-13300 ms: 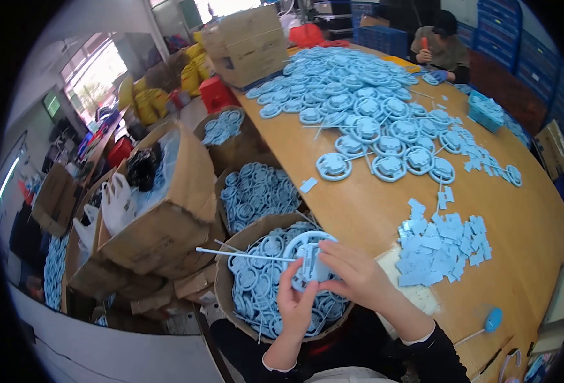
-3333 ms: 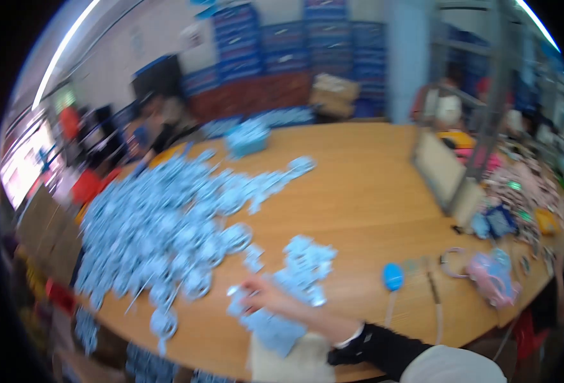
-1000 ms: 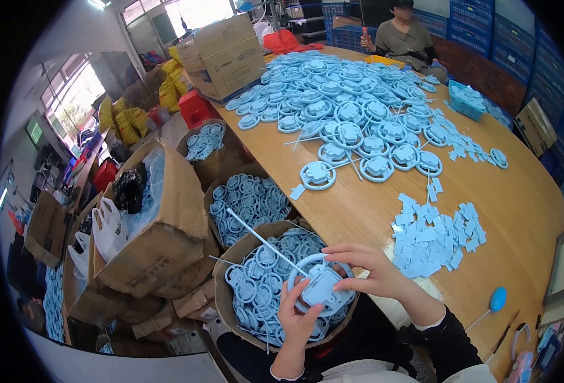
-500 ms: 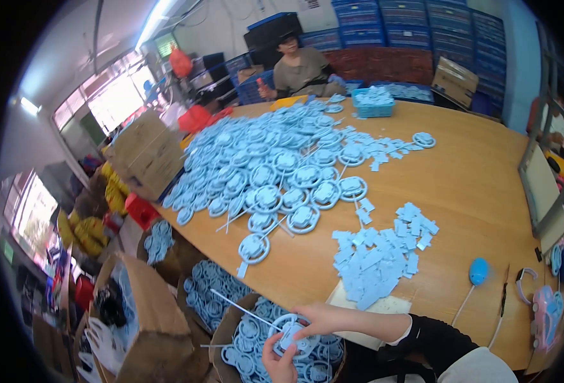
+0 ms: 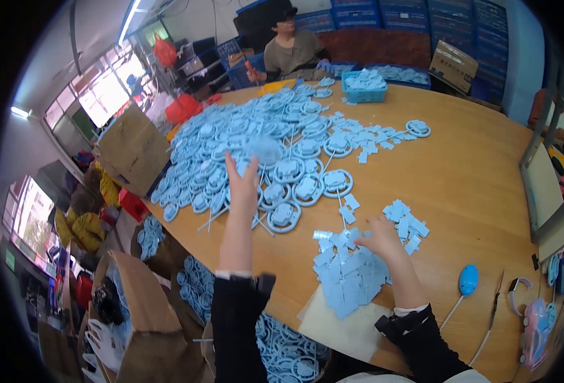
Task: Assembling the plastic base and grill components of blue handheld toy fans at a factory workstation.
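My left hand (image 5: 242, 175) reaches over the near side of a big pile of light-blue plastic ring-shaped parts (image 5: 199, 147). Its thumb and fingers are spread. Just past its fingertips is one motion-blurred round blue part (image 5: 266, 152), apparently loose from the hand. My right hand (image 5: 382, 237), fingers apart, is over a heap of small flat light-blue rectangular pieces (image 5: 352, 281); whether it touches them is hard to tell. A pale sheet (image 5: 333, 325) lies partly under that heap.
More blue rings fill a carton (image 5: 288, 348) below the table edge. Across the wooden table (image 5: 467, 166) sits a person (image 5: 291, 51) near a turquoise basket (image 5: 365, 94). A blue egg-shaped object (image 5: 468, 281) and a toy car (image 5: 535, 329) lie at right.
Both hands were together on a ring part above the carton. They have separated: the left moved up to the big pile, the right over the flat pieces. The ring by the table edge is gone.
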The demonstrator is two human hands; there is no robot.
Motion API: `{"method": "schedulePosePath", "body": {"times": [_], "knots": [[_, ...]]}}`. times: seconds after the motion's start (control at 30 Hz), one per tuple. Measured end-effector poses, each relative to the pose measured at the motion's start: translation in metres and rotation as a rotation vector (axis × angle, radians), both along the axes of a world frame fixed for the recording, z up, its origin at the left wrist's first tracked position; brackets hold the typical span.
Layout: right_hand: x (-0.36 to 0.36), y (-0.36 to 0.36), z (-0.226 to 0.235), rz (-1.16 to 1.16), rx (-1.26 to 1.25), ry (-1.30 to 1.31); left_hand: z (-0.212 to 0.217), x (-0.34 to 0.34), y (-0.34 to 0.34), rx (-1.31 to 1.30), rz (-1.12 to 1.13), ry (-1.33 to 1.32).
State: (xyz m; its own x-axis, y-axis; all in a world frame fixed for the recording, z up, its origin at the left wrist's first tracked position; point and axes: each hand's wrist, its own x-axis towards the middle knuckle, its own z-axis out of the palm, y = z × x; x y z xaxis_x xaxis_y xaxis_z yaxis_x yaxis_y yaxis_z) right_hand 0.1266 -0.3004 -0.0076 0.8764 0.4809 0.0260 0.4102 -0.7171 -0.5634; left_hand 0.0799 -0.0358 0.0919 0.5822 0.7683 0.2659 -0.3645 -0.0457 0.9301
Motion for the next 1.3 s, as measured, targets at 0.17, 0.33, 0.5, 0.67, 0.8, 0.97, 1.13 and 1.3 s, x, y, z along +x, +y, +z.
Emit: {"method": "schedulePosePath", "body": {"times": [0.17,0.33,0.5,0.67,0.8,0.97,1.13,1.3], "knots": [[0.001,0.029,-0.039,0.216,-0.188,-0.005,-0.056,-0.062,0.023,0.152,0.102,0.084],[0.016,0.034,-0.061,0.156,0.013,0.052,-0.228,-0.236,-0.012,0.51,0.556,0.383],[0.008,0.038,-0.047,0.123,0.218,0.061,-0.397,-0.393,-0.094,0.545,0.435,1.038],[0.015,0.04,-0.043,0.24,0.458,0.32,-0.421,-0.404,-0.126,0.626,0.269,1.269],[-0.006,0.043,-0.011,0.149,0.713,0.265,-0.402,-0.377,-0.129,0.583,0.18,1.366],[-0.015,0.037,0.008,0.172,0.809,0.255,-0.388,-0.361,-0.128,0.787,0.06,1.409],[-0.046,0.047,0.025,0.222,0.98,0.522,-0.372,-0.382,-0.104,0.68,-0.123,1.381],[-0.068,0.051,0.035,0.269,0.984,0.639,-0.294,-0.397,-0.09,0.211,0.37,1.332]]}}
